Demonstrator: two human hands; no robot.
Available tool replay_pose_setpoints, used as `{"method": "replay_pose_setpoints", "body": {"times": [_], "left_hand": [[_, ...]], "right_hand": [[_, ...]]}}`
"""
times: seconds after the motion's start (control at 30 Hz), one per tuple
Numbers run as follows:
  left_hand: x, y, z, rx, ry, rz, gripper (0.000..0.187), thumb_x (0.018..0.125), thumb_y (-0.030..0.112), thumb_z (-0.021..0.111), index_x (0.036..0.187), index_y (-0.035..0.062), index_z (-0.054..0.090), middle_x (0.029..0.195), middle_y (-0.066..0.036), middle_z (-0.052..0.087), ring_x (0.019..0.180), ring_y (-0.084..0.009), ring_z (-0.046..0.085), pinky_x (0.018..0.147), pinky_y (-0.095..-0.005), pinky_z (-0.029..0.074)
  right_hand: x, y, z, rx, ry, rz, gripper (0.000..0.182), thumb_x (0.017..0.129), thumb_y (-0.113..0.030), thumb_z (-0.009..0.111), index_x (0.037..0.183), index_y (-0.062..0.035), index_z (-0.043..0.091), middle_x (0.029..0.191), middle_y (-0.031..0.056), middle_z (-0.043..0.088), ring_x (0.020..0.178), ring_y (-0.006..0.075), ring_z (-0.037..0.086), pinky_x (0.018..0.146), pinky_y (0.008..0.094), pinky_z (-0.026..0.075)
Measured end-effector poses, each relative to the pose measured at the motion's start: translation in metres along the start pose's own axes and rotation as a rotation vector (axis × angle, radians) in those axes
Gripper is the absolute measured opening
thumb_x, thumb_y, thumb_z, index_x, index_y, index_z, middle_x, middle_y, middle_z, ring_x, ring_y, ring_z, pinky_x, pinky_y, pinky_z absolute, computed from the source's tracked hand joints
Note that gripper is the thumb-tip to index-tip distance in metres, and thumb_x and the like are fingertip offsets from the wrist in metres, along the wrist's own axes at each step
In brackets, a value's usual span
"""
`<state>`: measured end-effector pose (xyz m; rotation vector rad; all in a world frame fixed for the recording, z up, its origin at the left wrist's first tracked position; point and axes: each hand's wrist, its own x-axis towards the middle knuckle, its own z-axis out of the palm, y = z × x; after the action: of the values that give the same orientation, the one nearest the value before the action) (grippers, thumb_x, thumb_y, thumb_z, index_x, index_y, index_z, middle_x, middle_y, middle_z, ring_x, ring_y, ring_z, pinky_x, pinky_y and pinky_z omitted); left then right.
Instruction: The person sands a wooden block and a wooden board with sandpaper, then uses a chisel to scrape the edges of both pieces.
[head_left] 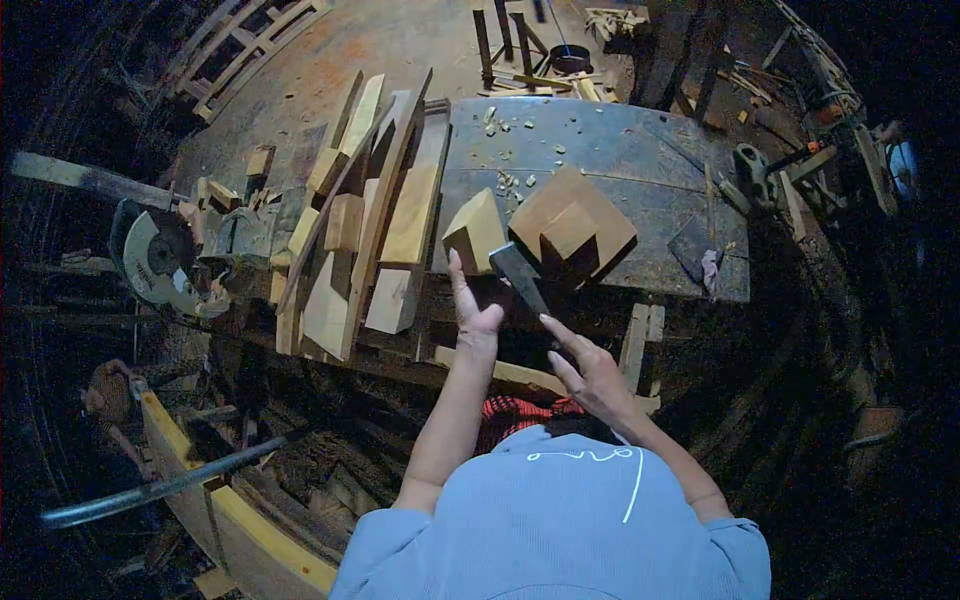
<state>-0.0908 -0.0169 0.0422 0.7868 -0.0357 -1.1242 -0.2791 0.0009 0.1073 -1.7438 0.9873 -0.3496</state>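
My left hand (475, 312) is at the table's near edge, its fingers against the near side of a pale wooden block (481, 219) with an angled face; part of the grip is hidden. My right hand (592, 372) is closed around a dark, wide-bladed chisel (522, 280), whose handle is mostly covered by the fingers. The chisel's bright edge points up and left, close to the block's lower right corner; whether it touches cannot be made out. Just right of the block lies a square brown wood piece (610, 222) with a smaller raised block (568, 230) on it.
Long boards and wood blocks (410, 215) are stacked left of my hands. A circular saw (158, 255) stands farther left. Wood chips (512, 185) are scattered over the metal-topped table (620, 130). A hand plane (748, 165) lies at the right. A metal pipe (150, 490) juts out lower left.
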Motion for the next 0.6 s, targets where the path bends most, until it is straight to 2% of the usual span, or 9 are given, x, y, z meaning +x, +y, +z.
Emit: {"method": "replay_pose_setpoints", "body": {"times": [0.03,0.07,0.17,0.23,0.3,0.33,0.43,0.53,0.6], "left_hand": [[-0.001,-0.002,-0.002,0.058,0.014,0.008,0.049,0.077,0.049,0.062,0.109,0.0124,0.058,0.097,-0.004,0.064,0.087,-0.0233,0.059,0.082,-0.0394,0.047],[0.01,-0.003,-0.01,-0.178,0.008,-0.216,0.05,0.077,0.048,0.062,0.111,0.0127,0.057,0.103,-0.005,0.062,0.094,-0.0244,0.058,0.085,-0.0415,0.046],[0.011,-0.005,-0.01,-0.235,0.111,-0.23,0.05,0.077,0.048,0.062,0.112,0.0126,0.057,0.106,-0.006,0.061,0.098,-0.0252,0.057,0.086,-0.0428,0.045],[0.015,-0.001,-0.015,-0.286,0.064,-0.267,0.051,0.077,0.048,0.062,0.113,0.0124,0.056,0.108,-0.006,0.06,0.099,-0.0257,0.056,0.087,-0.0433,0.044],[0.017,-0.001,-0.019,-0.334,0.018,-0.305,0.051,0.077,0.048,0.062,0.113,0.0122,0.056,0.109,-0.007,0.06,0.1,-0.0262,0.056,0.087,-0.0439,0.043],[0.017,-0.002,-0.021,-0.312,-0.019,-0.301,0.053,0.076,0.047,0.062,0.114,0.0114,0.055,0.11,-0.007,0.059,0.1,-0.0262,0.056,0.087,-0.0433,0.044],[0.011,-0.004,-0.018,-0.317,-0.105,-0.349,0.056,0.077,0.047,0.063,0.118,0.0099,0.051,0.111,-0.009,0.057,0.099,-0.0258,0.056,0.086,-0.0416,0.046],[0.001,-0.004,-0.015,-0.319,-0.149,-0.387,0.06,0.078,0.046,0.062,0.122,0.0087,0.045,0.113,-0.011,0.055,0.099,-0.0251,0.056,0.084,-0.0396,0.049],[-0.01,0.001,-0.009,-0.196,-0.168,-0.368,0.064,0.078,0.045,0.062,0.126,0.0081,0.039,0.116,-0.012,0.052,0.101,-0.0245,0.055,0.083,-0.0386,0.05]], "right_hand": [[0.003,-0.003,-0.003,-0.001,0.0,0.0,0.047,0.087,-0.016,0.051,0.132,-0.0171,0.039,0.111,0.0216,0.055,0.101,0.0336,0.055,0.085,0.0383,0.044],[0.005,-0.007,-0.005,0.004,-0.008,0.027,0.047,0.087,-0.016,0.051,0.132,-0.0167,0.039,0.109,0.0215,0.056,0.099,0.0337,0.056,0.085,0.0386,0.044],[0.001,-0.001,-0.002,-0.011,-0.009,0.005,0.047,0.087,-0.016,0.051,0.132,-0.0164,0.039,0.105,0.021,0.057,0.095,0.034,0.057,0.082,0.039,0.044],[-0.004,0.006,0.003,-0.036,-0.003,-0.043,0.047,0.087,-0.017,0.051,0.132,-0.0165,0.039,0.103,0.0206,0.057,0.092,0.0341,0.058,0.08,0.039,0.045],[-0.006,0.01,0.007,-0.042,0.022,-0.08,0.048,0.086,-0.016,0.052,0.132,-0.017,0.039,0.08,0.0179,0.054,0.075,0.0311,0.057,0.071,0.0393,0.045],[-0.004,0.008,0.005,-0.04,0.022,-0.079,0.048,0.086,-0.016,0.052,0.132,-0.017,0.039,0.08,0.0179,0.054,0.075,0.0311,0.057,0.071,0.0393,0.045],[0.012,0.001,-0.007,0.076,0.024,0.024,0.047,0.086,-0.016,0.053,0.132,-0.0163,0.04,0.095,0.0207,0.058,0.087,0.0334,0.058,0.077,0.0377,0.046],[0.032,0.005,-0.019,0.127,0.132,-0.03,0.046,0.087,-0.018,0.05,0.132,-0.0159,0.039,0.123,0.0198,0.05,0.114,0.031,0.049,0.092,0.0345,0.04],[0.039,0.013,-0.025,0.113,0.159,-0.041,0.046,0.088,-0.018,0.049,0.133,-0.0156,0.038,0.124,0.0176,0.05,0.114,0.0278,0.05,0.092,0.0333,0.039]]}}
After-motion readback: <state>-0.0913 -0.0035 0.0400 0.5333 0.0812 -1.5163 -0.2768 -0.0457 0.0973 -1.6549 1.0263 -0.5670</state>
